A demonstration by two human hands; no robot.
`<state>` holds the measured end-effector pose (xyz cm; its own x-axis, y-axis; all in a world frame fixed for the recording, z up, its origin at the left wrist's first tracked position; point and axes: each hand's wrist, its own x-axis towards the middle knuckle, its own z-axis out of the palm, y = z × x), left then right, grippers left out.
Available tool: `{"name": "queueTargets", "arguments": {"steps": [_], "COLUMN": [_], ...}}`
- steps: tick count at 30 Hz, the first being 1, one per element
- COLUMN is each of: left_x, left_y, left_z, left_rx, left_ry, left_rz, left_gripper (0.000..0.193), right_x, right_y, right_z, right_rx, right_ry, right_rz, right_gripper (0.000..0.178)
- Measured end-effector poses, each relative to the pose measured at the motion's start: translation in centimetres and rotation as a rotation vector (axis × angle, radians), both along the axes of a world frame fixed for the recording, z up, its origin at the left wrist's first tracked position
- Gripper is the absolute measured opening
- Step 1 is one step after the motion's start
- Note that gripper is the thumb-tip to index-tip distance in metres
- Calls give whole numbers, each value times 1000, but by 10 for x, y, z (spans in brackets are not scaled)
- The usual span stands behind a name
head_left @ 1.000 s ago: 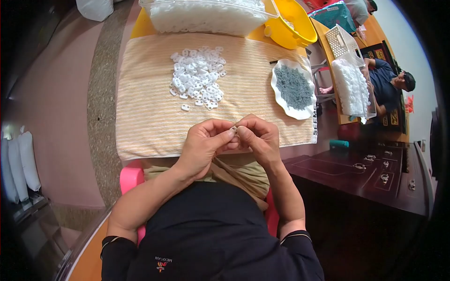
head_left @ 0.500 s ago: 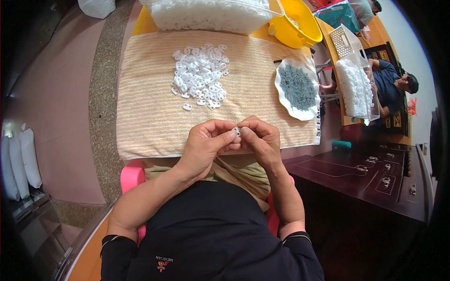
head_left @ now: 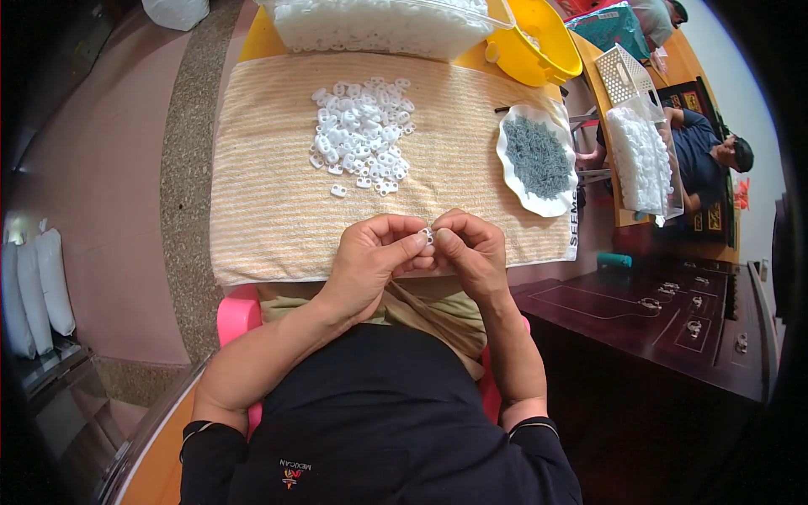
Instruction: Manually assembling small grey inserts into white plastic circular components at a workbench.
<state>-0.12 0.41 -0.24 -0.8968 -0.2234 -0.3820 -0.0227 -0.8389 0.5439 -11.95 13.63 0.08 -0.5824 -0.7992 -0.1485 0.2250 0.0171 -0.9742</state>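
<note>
Close to the near edge of a striped towel, my two hands meet fingertip to fingertip. My left hand is closed, pinching a small white plastic piece with holes between thumb and forefinger. Against the same piece presses my right hand, its thumb and forefinger also pinched; whatever lies between them is too small to make out. Beyond the hands is a loose pile of white two-holed plastic pieces. To the right sits a white wavy-rimmed plate heaped with small grey parts.
At the far edge stand a clear tub of white pieces and a yellow basin. A short dark stick lies by the plate. At right, a person sits beside another table bearing a white-filled container.
The whole view shifts very slightly. Both hands stay together at the white piece, with only a slight change in the fingertips.
</note>
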Motion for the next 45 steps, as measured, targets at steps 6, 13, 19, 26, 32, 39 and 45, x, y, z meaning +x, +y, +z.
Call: {"name": "queueTargets", "arguments": {"steps": [6,13,19,26,32,39,45], "left_x": [0,0,1,1,1,1,2], "left_y": [0,0,-1,1,2,2,5], "left_z": [-1,0,1,-2,-1,-1,-2], "left_rx": [3,-7,-32,-146,-225,-293,-320], "left_ry": [-7,-16,-35,-47,-48,-48,-33], "left_rz": [3,-3,-12,-3,-1,-7,4], "left_gripper": [15,16,16,16,18,19,18], "right_x": [1,1,0,-1,-2,2,6], "right_y": [0,1,2,3,3,3,1], "right_z": [-1,-2,-1,-1,-1,4,5], "right_rx": [13,-3,31,70,82,164,107], "right_ry": [4,26,67,212,336,303,345], "right_rz": [-16,-4,13,37,62,51,54], "right_gripper": [9,9,9,8,9,10,14]}}
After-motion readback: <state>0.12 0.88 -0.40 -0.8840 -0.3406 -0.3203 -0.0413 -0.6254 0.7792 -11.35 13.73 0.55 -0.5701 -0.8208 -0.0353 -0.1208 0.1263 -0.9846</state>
